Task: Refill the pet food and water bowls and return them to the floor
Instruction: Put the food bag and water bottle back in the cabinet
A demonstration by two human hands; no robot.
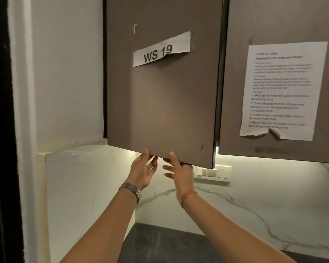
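A brown upper cabinet door with a paper label reading "WS 19" hangs ajar, its right edge swung out from the neighbouring door. My left hand, with a metal watch on the wrist, holds the door's bottom edge, thumb on the front and fingers curled underneath. My right hand, a red thread on its wrist, grips the same bottom edge just to the right, thumb on the front face. No bowl, pet food or water is in view. The cabinet's inside is hidden by the door.
The shut neighbouring door carries a printed task sheet. Below are a white marble backsplash with a row of wall switches, a dark countertop, a lit strip under the cabinets, and a white wall at left.
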